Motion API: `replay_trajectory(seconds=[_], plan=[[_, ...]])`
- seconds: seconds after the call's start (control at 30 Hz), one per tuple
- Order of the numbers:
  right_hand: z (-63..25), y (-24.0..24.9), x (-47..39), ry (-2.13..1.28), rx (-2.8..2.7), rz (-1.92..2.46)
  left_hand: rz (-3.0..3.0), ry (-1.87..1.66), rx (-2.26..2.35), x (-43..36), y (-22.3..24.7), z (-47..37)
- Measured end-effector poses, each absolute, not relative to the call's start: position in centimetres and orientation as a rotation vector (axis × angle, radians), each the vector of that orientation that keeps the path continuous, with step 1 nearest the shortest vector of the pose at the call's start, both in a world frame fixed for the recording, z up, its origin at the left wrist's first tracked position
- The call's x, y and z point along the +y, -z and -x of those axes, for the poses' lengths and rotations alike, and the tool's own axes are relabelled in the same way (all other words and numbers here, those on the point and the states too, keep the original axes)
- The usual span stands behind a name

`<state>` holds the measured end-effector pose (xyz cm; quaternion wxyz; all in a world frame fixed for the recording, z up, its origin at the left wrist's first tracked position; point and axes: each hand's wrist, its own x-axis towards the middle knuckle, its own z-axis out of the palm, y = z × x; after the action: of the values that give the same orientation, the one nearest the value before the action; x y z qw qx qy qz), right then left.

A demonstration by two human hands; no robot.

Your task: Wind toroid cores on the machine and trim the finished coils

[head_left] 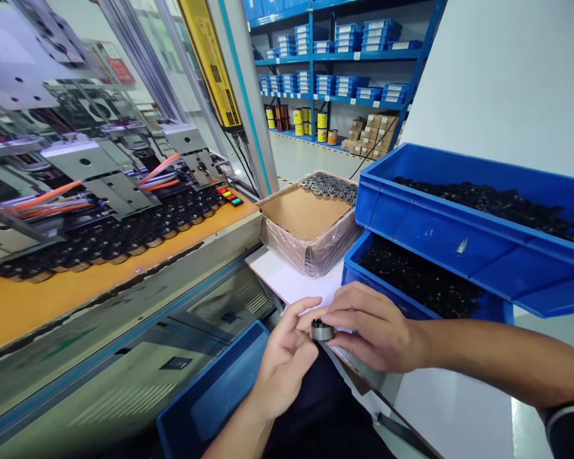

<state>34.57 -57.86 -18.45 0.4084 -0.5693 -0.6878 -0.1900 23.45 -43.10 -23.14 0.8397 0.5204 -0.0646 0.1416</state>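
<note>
A small round part, a silvery metal ring with a black toothed insert (322, 331), is held up in front of my body between both hands. My left hand (287, 360) curls round its left side, the thumb in front and the other fingers behind it. From the right, my right hand (370, 326) closes on the same ring, with the fingertips at its top and the thumb low on its side. Both hands are above the near edge of a white table (291, 278). The underside of the ring is hidden.
A cardboard box (310, 248) wrapped in film holds metal rings at its far corner. Two stacked blue bins (440, 233) contain black parts. A machine with an orange bench (182, 241) bears rows of black parts on the left. Below stands a blue bin (220, 401).
</note>
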Motion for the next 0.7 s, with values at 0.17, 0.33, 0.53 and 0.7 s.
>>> replay_trajectory(seconds=[0.17,0.33,0.53,0.7], plan=[[-34.4,18.5,-58.0,0.456,-1.755,1.453,-1.642,-0.771,-0.264,-41.9,23.0,-23.6],[-34.0,18.7,-58.4,0.384,-1.723,1.617,-1.83,-0.947,-0.268,-42.1,22.1,-23.1],[-35.1,21.2,-59.2,0.598,-1.701,1.782,-2.453,-1.301,0.465,-31.2,19.2,-20.7],[-36.9,23.7,-60.0,0.625,-1.848,1.748,-2.534,-1.208,0.955,-18.3,17.2,-17.0]])
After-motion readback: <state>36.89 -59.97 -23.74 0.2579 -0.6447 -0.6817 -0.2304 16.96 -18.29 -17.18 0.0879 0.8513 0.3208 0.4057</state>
